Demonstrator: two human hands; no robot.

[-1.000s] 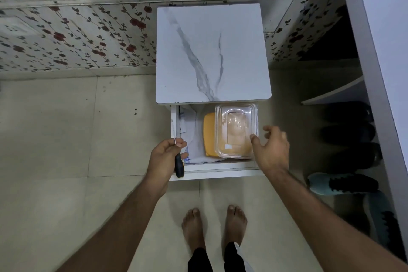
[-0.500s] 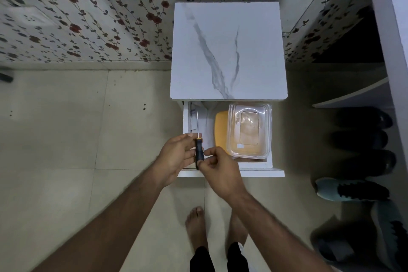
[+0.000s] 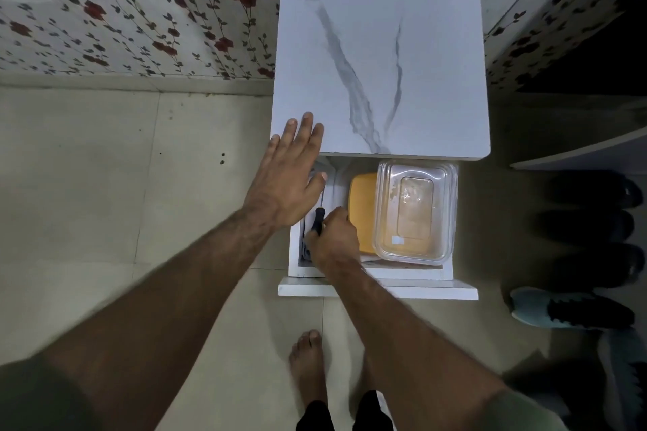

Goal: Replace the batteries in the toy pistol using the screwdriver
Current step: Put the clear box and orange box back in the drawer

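Screwdriver in hand at the open drawer, toy pistol not in view.

My left hand (image 3: pixel 292 182) lies flat, fingers spread, reaching onto the tabletop (image 3: pixel 381 56), likely for balance. My right hand (image 3: pixel 334 240) pinches the screwdriver (image 3: pixel 318 225) handle over the drawer (image 3: pixel 378 285), ready to lift it.

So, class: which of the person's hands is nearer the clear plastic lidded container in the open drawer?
Right. The right hand, holding the black-handled screwdriver, is beside the clear plastic lidded container; the left hand reaches toward the white marble-patterned tabletop.
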